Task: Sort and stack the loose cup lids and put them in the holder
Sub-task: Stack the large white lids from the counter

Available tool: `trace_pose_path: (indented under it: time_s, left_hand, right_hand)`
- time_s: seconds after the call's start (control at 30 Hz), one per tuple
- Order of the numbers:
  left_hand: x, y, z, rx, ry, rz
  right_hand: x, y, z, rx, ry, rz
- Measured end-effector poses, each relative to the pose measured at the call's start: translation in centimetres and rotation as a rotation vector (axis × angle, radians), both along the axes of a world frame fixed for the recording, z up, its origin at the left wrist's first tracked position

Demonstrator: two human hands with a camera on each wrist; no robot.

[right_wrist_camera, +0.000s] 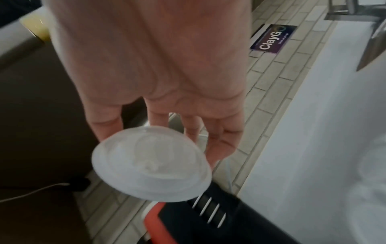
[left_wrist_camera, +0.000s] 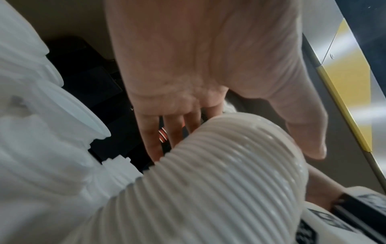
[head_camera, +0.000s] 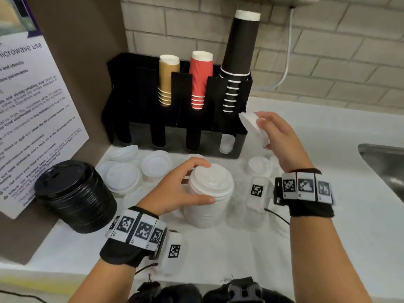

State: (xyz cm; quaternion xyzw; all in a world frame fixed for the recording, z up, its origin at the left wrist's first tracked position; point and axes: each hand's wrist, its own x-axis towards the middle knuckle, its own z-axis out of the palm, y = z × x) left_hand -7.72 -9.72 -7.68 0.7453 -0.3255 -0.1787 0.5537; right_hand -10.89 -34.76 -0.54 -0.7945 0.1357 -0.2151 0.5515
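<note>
A tall stack of white lids [head_camera: 207, 200] [left_wrist_camera: 208, 181] stands on the white counter in front of me. My left hand [head_camera: 192, 182] [left_wrist_camera: 208, 115] grips its top, fingers behind and thumb in front. My right hand [head_camera: 271, 132] [right_wrist_camera: 167, 132] pinches a single white lid [head_camera: 253, 127] [right_wrist_camera: 150, 163], tilted on edge, just right of the black holder [head_camera: 175, 119]. The holder's rightmost front slot has a few white lids [head_camera: 226, 144] in it. Several loose white lids [head_camera: 135, 167] lie between the holder and the stack.
A stack of black lids [head_camera: 74, 195] stands at the left by a notice sheet [head_camera: 28, 119]. Gold [head_camera: 167, 79], red [head_camera: 200, 79] and black cup stacks [head_camera: 238, 60] fill the holder's back row. A short white lid stack [head_camera: 259, 165] sits under my right wrist. A steel sink [head_camera: 384, 167] lies far right.
</note>
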Motion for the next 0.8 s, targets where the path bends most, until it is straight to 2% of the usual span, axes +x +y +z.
trace_pose_path:
  time_s: [0.1,0.2,0.43,0.8]
  left_hand:
    - [-0.7,-0.2,-0.3,-0.029,-0.004,0.016]
    - [-1.1,-0.2,-0.5,-0.057,0.000,0.038]
    - [-1.6,0.0,-1.2,-0.074,0.046,0.051]
    - [-1.6,0.0,-1.5,-0.101,0.098,0.050]
  right_hand:
    - [-3.5,3.3,-1.1,0.013,-0.073,0.123]
    - [-5.2,5.0,-2.3,-0.011,-0.068,0.183]
    - [-6.2,7.5,-3.3,-0.255,-0.065,0.295]
    - [-6.1,8.8,-3.6,-0.389,-0.024,0.295]
